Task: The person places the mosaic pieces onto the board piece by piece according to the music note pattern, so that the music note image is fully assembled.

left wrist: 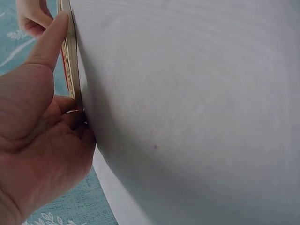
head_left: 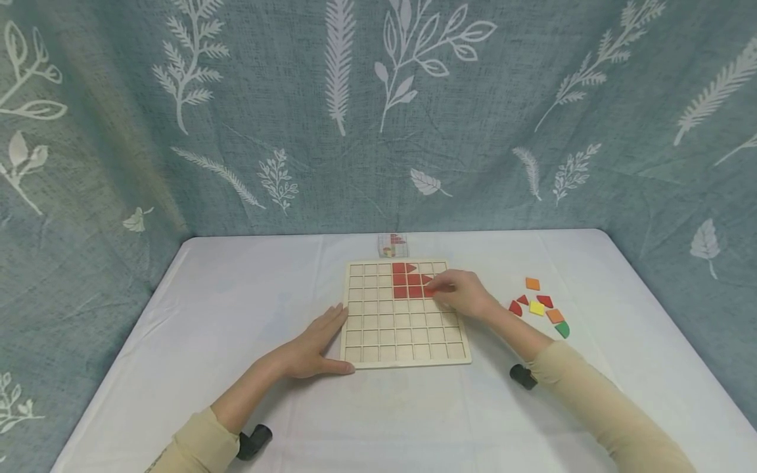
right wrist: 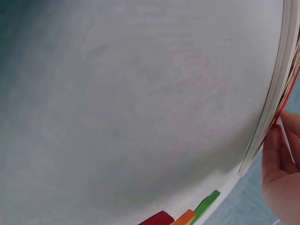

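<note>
A: Left hand (head_left: 310, 345), quick. Where is it sitting?

B: You're resting it along the left side of the grid board (head_left: 378, 322), fingers pressing together on that edge, thumb spreading away to the near-left corner. Probably you're bracing the board so it isn't sliding.

A: And your right hand (head_left: 464, 292)?

B: It's resting over the board's right side, thumb and fingertips pinching a red piece (head_left: 428, 293) at a cell in the far half. Looks like you're using fingertips because the cells are small. Can't tell if the piece is lying flat; your fingers are covering part of it.

A: Other stuff on the board?

B: Red squares (head_left: 400, 279) are filling cells just left of your fingertips; a red triangle (head_left: 411, 268) is ending the farthest row.

A: Loose bits?

B: Lying right of the board, near your forearm: an orange square (head_left: 533, 284), a yellow square (head_left: 537, 308), a green piece (head_left: 562, 329), some reds. Handy for your right hand, I'd guess.

A: Card (head_left: 393, 246)?

B: Standing or lying beyond the board's far edge, showing a red design, presumably where you're seeing it easily.
</note>
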The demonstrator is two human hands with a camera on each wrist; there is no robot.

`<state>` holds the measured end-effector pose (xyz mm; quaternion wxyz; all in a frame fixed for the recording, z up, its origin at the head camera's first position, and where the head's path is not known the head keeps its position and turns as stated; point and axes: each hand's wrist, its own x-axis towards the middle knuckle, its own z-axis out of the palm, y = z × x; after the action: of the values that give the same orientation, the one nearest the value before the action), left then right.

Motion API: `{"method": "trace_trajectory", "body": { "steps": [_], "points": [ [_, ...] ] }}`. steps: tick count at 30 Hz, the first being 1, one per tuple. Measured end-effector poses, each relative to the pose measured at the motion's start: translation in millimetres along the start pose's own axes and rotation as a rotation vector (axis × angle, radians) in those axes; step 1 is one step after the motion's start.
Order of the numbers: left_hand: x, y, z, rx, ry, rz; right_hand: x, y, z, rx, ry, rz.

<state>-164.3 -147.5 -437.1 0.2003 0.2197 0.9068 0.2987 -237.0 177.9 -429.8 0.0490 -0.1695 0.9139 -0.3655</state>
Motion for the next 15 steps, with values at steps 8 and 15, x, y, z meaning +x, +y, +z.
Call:
{"method": "trace_trajectory", "body": {
  "steps": [8, 15],
  "points": [
    [1.2, 0.3, -0.1, 0.003, 0.003, 0.001, -5.3, 2.4, -3.0, 0.029, 0.018, 0.014],
    [2.3, -1.6, 0.1, 0.010, 0.006, 0.003, -18.8, 11.2, -17.9, 0.063, 0.039, 0.124]
  ]
}}
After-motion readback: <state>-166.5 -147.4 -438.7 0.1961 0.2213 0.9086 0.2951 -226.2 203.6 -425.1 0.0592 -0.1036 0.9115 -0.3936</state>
